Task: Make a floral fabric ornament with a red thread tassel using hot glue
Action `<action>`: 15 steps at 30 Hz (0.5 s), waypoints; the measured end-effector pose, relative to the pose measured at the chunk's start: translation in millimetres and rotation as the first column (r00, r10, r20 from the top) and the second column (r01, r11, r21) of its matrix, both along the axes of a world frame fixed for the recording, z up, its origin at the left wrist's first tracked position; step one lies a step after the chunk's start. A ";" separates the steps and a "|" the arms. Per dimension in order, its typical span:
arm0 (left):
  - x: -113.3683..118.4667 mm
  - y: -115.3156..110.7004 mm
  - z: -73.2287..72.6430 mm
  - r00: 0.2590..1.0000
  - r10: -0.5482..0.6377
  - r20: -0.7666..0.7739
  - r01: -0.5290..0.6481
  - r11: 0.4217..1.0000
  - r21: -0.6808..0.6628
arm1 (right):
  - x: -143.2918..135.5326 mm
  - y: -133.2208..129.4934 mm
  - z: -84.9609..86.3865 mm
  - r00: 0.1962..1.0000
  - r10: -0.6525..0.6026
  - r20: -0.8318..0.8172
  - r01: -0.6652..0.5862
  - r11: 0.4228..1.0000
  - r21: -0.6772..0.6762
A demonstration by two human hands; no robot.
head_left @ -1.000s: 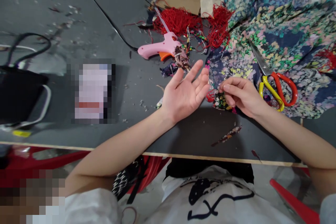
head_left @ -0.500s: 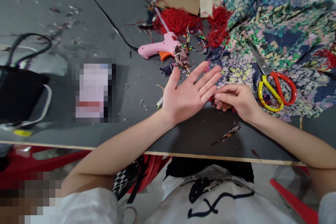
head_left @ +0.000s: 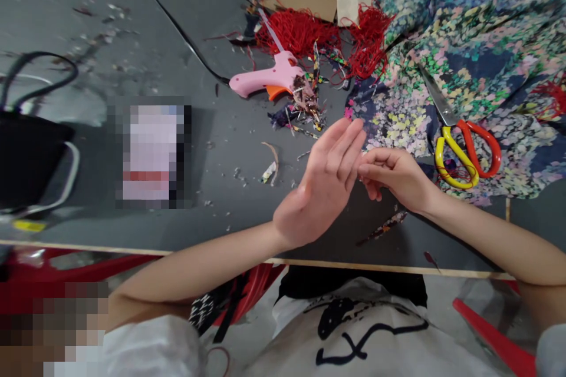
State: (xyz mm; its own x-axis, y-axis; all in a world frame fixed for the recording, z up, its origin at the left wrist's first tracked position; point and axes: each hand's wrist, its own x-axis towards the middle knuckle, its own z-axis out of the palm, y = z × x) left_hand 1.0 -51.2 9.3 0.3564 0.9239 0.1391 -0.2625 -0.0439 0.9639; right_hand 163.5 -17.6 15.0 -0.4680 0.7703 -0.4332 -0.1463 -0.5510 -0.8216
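Black bag [head_left: 33, 159] at the left of the counter [head_left: 212, 147]: cut off by the view's edge, contents hidden from me. My left hand [head_left: 325, 188] half unfolded, fingers together and slightly bent, no hold on anything that I can see. My right hand [head_left: 395, 177] pinched, thumb to fingertips, just beside the left one's fingers; whether something sits in the pinch, or the two touch, can't tell. Scissors [head_left: 450, 122] on the cloth [head_left: 477, 70], right of my right hand: blades together, long axis slanting, tip far and left, handles toward me. Glue gun [head_left: 265, 78] on the counter beyond my left hand: handle leftward, nozzle end hidden by scraps [head_left: 305, 94]. Red thread [head_left: 300, 32] heaped behind it. Pale-faced slab [head_left: 152, 150] at left, pixelated past reading.
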 end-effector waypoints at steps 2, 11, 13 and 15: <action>0.0 -2.5 1.3 1.000 0.022 0.007 -0.022 1.000 0.014 | 0.1 -1.3 -1.0 0.999 0.036 -0.016 -0.036 0.999 0.007; -6.2 13.2 4.3 0.997 -0.031 0.072 0.043 0.985 -0.169 | -0.6 -5.5 -4.0 1.000 0.012 0.018 -0.015 0.988 0.151; -3.5 11.9 3.5 0.999 -0.007 0.039 0.013 0.988 -0.157 | -0.8 -4.8 -4.8 1.000 0.012 0.010 -0.013 0.990 0.143; -1.3 10.5 5.4 1.000 0.012 -0.004 -0.013 0.995 -0.096 | 0.3 -2.0 -4.3 1.000 -0.009 -0.001 0.009 0.992 0.125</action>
State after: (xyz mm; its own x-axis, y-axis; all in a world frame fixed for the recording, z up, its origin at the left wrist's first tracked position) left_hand -0.3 -40.7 14.7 0.3451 0.9373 0.0489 -0.2596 0.0453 0.9647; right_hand 163.8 -19.6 10.7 -0.4607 0.8226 -0.3332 -0.1513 -0.4427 -0.8838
